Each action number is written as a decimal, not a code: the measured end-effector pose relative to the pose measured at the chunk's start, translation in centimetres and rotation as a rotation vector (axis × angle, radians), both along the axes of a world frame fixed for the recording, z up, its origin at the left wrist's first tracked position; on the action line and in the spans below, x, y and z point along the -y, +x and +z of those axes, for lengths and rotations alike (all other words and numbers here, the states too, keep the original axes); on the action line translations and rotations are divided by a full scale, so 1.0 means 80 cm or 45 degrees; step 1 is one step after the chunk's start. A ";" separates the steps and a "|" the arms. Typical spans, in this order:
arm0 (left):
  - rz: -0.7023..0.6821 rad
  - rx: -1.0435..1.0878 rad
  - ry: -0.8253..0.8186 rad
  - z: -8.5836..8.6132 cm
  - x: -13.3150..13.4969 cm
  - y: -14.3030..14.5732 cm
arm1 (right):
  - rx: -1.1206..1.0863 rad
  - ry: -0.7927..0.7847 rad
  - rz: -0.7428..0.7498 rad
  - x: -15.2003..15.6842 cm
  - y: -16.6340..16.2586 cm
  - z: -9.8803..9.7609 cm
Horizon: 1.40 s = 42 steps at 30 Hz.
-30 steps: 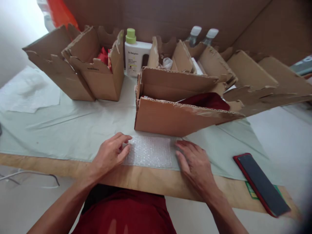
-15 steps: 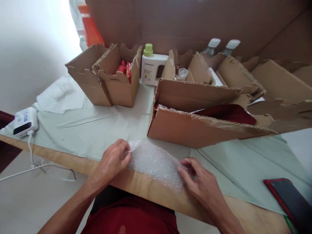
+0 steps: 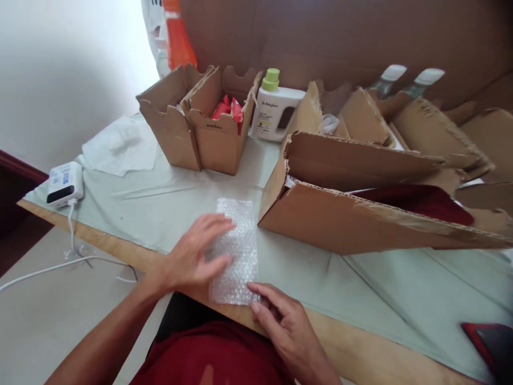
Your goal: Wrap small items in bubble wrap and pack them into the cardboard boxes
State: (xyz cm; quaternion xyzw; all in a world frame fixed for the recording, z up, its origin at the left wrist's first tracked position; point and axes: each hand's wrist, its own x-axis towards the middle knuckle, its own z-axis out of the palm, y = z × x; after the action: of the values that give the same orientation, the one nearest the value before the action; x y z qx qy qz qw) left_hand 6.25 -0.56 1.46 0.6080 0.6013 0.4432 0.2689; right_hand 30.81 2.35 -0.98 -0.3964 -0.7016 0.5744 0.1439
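A clear bubble wrap bag [image 3: 240, 248] lies flat on the cloth, its near end reaching over the bare wooden table edge. My left hand [image 3: 200, 248] is open at the bag's left side, fingers and thumb spread over it and slightly blurred. Whether those fingers touch the plastic I cannot tell. At the near right corner, my right hand [image 3: 282, 321] pinches the bag between thumb and forefinger; its other fingers are curled under.
A long cardboard box [image 3: 340, 224] holding dark red cloth stands right of the bag. Behind are small cardboard bins [image 3: 218, 144], a white bottle [image 3: 276, 112] with a green cap and an orange bottle [image 3: 180, 45]. A white corded device [image 3: 66, 184] sits left, a phone [image 3: 495, 342] right.
The bubble wrap has turned from lying sideways to lying lengthwise away from me. My left hand has let go and spread its fingers. My right hand has moved left and nearer with its corner.
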 end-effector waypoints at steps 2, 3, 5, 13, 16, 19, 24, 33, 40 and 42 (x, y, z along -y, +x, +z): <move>-0.152 0.062 -0.107 -0.010 0.050 0.008 | -0.037 -0.200 -0.078 -0.002 0.003 0.002; -0.171 0.034 -0.115 -0.015 0.067 0.012 | -0.060 -0.291 -0.110 -0.003 0.002 0.002; -0.127 -0.043 -0.069 -0.027 0.082 0.020 | -0.114 -0.404 -0.154 -0.003 -0.003 0.000; 0.323 -0.357 -0.080 -0.050 0.019 0.012 | -0.198 0.323 -0.233 -0.015 -0.006 -0.004; 0.315 -0.506 -0.087 -0.057 0.014 0.011 | -0.063 0.960 -0.010 -0.030 -0.013 0.000; 0.317 -0.592 -0.060 -0.065 0.012 0.013 | 0.127 1.357 0.219 -0.045 -0.034 -0.004; 0.355 -0.624 0.087 -0.060 0.019 0.015 | 0.326 1.522 0.451 -0.057 -0.058 -0.014; 0.150 -0.513 0.176 -0.047 0.047 0.018 | 0.167 1.240 0.338 -0.058 -0.052 0.006; 0.334 -0.675 0.135 -0.065 0.015 0.011 | 0.176 1.481 0.312 -0.058 -0.052 0.001; 0.341 -0.649 0.188 -0.062 0.021 0.013 | 0.175 1.468 0.363 -0.061 -0.056 -0.005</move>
State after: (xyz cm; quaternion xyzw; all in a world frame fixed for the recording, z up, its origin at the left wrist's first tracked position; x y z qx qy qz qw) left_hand 7.27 -2.21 -3.50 0.6329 0.6905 0.3502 0.0035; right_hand 26.32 7.20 -1.38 -0.1926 -0.9541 0.0877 0.2117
